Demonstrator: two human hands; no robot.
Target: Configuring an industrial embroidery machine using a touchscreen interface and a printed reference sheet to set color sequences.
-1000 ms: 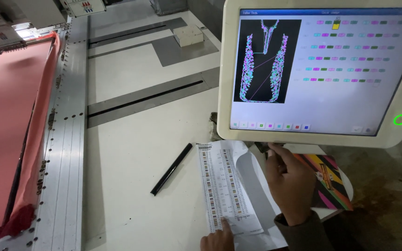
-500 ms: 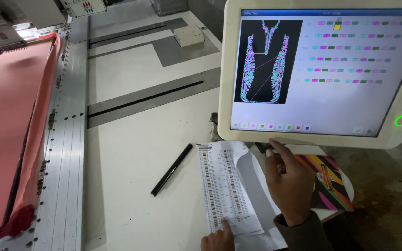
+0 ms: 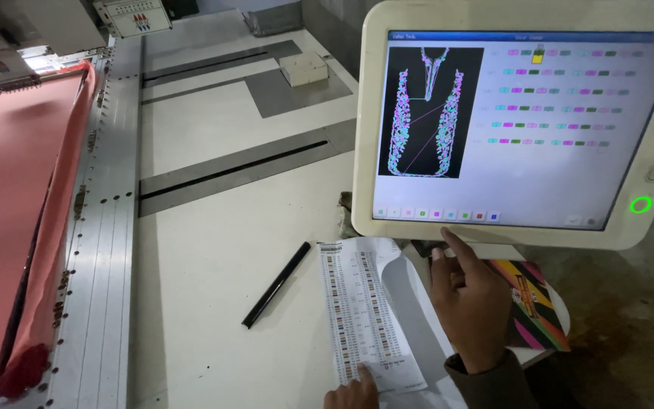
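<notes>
Fingertip at touchscreen bottom edge

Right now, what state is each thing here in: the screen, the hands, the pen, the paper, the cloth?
Screen: switched on, showing a coloured pattern.
Green button: lit.
Right hand: forefinger raised, tip at the screen's lower edge.
Left hand: fingertips pressing on the paper's bottom edge.
Paper sheet: lying flat, printed side up.
Black pen: lying on the table, untouched.
Red cloth: stretched flat in the machine frame.
</notes>
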